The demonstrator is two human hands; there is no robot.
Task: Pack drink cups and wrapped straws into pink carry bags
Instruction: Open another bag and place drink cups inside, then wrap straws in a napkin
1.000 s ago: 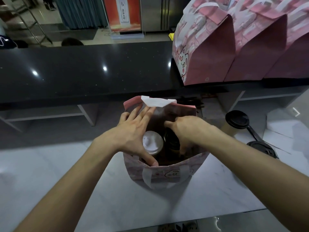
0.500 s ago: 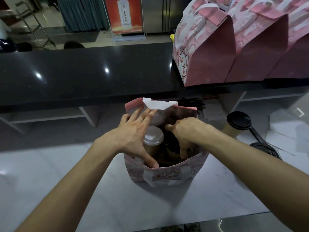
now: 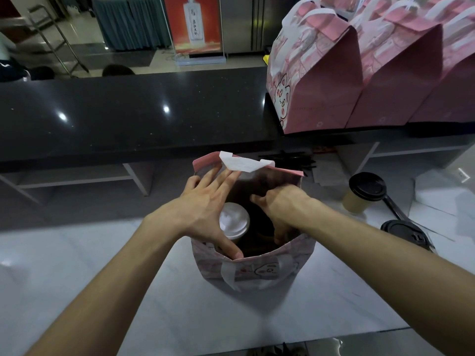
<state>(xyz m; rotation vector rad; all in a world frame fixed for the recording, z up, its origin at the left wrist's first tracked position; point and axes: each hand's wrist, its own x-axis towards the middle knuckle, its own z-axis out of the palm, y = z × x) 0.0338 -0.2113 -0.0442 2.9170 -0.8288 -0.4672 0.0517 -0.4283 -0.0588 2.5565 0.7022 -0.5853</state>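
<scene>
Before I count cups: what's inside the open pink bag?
Inside the open pink paper bag: one white-lidded cup. The right hand reaches in, covering whatever lies beneath.

Black glossy counter (image 3: pixel 133 111) — white marble worktop (image 3: pixel 77 265) below.

open bag (image 3: pixel 257 268) mouth crowded by both hands, black-lidded cup (image 3: pixel 363 192) right

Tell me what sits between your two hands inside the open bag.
In the head view, a white-lidded cup stands between the left hand and right hand, inside the pink bag.
</scene>
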